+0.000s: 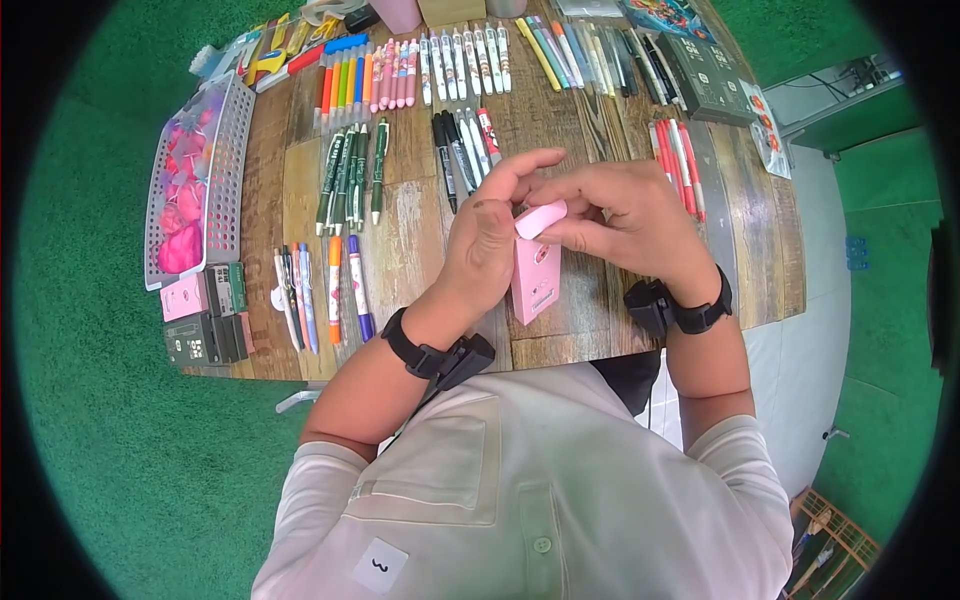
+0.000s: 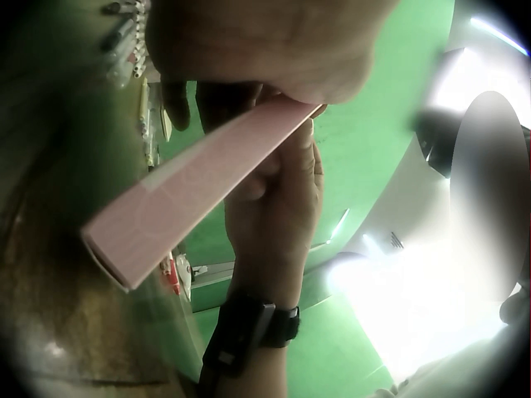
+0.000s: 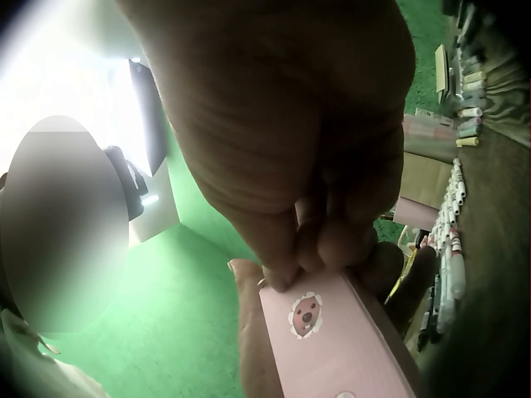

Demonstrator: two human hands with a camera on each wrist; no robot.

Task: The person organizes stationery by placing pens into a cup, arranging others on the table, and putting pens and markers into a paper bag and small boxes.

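Note:
A slim pink box (image 1: 538,275) with a small printed face stands between the two hands, its upper flap (image 1: 542,219) raised. The left hand (image 1: 482,240) holds the box from the side, thumb up along it. With thumb and fingers, the right hand (image 1: 625,215) pinches the flap at the top. In the left wrist view the box (image 2: 199,191) slants down from under the left palm. The right wrist view shows the right fingertips at the upper end of the box (image 3: 328,340).
Pens and markers lie in several groups, including green pens (image 1: 350,175) and red pens (image 1: 678,165). A white basket (image 1: 232,170) of pink items stands at the left, with small boxes (image 1: 205,315) beside it. Dark boxes (image 1: 700,80) sit at the back right.

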